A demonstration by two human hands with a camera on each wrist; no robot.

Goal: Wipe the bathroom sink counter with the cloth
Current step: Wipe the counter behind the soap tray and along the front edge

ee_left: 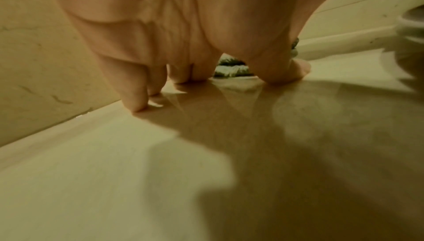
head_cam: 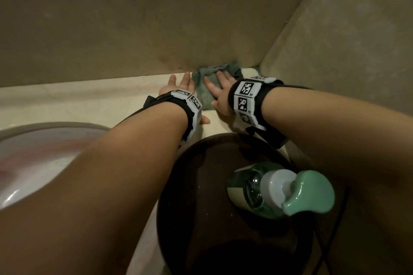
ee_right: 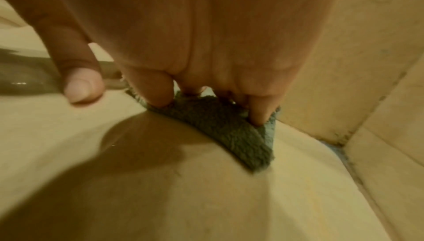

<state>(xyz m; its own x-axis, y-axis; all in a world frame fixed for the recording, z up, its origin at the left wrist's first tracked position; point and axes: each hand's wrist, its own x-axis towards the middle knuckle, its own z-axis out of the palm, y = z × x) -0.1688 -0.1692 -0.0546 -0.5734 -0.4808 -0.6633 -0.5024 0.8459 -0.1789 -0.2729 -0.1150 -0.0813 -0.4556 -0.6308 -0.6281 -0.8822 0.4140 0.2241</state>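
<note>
Where the desk (head_cam: 93, 100) meets the back wall (head_cam: 134, 29) and side wall (head_cam: 346, 40) in a corner, the green cloth (head_cam: 204, 94) lies flat on the pale surface; the right hand (head_cam: 220, 94) rests on top of it with its fingers (ee_right: 156, 89) straight and spread, pressing the fabric down rather than gripping it, thumb off the cloth on the bare desk; the left hand (head_cam: 178, 86) sits just beside the cloth's left edge, fingers (ee_left: 137, 89) extended and tips touching the desk, holding nothing; nearer the person, a dark round tray (head_cam: 201, 185) carries a green pump bottle (head_cam: 279, 192); a white sink basin (head_cam: 33, 163) sits at the left.
</note>
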